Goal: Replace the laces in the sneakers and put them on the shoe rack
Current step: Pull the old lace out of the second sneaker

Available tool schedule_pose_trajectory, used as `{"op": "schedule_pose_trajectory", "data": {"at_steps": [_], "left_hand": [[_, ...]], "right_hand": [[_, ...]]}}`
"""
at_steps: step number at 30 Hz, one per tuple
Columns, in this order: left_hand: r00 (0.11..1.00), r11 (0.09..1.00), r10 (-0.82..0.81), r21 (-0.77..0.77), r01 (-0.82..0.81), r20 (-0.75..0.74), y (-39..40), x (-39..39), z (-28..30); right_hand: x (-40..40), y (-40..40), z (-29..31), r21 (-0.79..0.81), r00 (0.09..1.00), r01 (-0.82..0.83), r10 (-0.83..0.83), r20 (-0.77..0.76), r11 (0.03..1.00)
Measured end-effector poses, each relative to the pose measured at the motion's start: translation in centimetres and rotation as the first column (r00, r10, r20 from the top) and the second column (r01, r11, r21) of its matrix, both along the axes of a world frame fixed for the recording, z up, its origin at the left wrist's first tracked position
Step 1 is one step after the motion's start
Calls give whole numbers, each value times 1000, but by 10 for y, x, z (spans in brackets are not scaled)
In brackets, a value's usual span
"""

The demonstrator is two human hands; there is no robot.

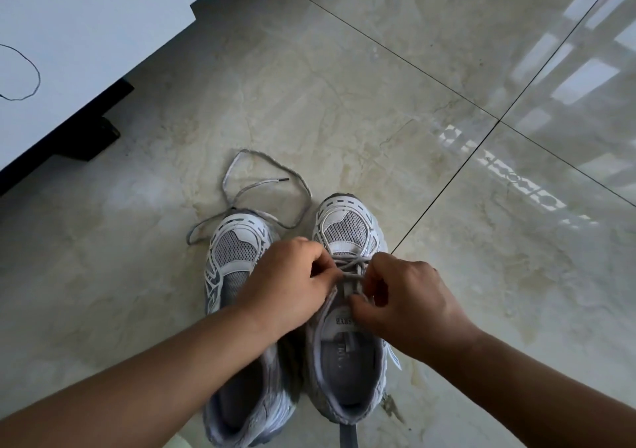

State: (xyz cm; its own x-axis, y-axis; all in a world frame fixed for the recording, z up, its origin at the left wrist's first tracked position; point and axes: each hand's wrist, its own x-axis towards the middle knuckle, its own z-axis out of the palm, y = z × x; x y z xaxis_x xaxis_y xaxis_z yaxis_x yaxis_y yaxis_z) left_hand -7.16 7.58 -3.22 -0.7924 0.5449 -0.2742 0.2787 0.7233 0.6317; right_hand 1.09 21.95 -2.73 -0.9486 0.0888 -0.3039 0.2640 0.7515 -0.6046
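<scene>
Where my fingertips meet over the right sneaker (347,310), I see both hands curled onto its grey lace (354,266). My left hand (292,282) pinches the lace at the crossing, though its fingertips are blurred and tucked under, so I cannot tell which ones grip. My right hand (402,296) curls its fingers and thumb around a strand just beside it; the exact hold is hidden by the knuckles. Both forearms run out of the bottom corners. The left sneaker (237,310) stands touching its partner, its middle covered by my left wrist and its heel cut by the lower edge. A loose lace (265,186) loops on the marble floor (378,103) ahead of its toe. At upper left, a white cabinet (86,34) is cropped, with a thin dark cord (34,72) lying on it.
</scene>
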Motion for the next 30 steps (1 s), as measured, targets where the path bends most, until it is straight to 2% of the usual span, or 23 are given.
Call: {"op": "schedule_pose_trajectory", "data": {"at_steps": [4,6,10,12,14,16,18,24,28,29,30], "left_hand": [[975,981,-194,-14,194,-111,-6,-4,-10],[941,966,-258,-45,254,-221,-10,-7,-14],[892,956,-291,-129,262,-346,-11,-9,-12],[949,985,-160,-108,135,-273,-9,-4,-3],[993,994,10,-103,-22,-119,-8,2,1],[994,992,109,-66,-107,24,-7,6,-1],[983,987,157,-45,-154,90,-4,6,-4],[979,985,173,-39,-169,111,0,4,-3],[972,974,227,-29,-226,56,7,11,-5],[976,976,215,-29,-214,25,6,11,-5],[987,988,145,-36,-148,-67,3,9,-7]], "right_hand": [[-3,-2,4,13,998,17,-17,59,1000],[-4,-4,5,29,997,17,-19,73,999],[-4,-4,6,37,996,28,-31,87,999],[-1,-5,6,26,994,53,-55,90,998],[2,-6,5,22,995,73,-75,73,997],[3,-8,4,28,995,73,-74,61,997],[2,-9,3,35,996,74,-76,55,997],[4,-10,2,45,994,100,-102,50,994],[4,-12,1,70,994,98,-102,48,993],[4,-12,2,69,994,99,-102,48,993],[4,-12,2,66,993,102,-105,47,993]]}}
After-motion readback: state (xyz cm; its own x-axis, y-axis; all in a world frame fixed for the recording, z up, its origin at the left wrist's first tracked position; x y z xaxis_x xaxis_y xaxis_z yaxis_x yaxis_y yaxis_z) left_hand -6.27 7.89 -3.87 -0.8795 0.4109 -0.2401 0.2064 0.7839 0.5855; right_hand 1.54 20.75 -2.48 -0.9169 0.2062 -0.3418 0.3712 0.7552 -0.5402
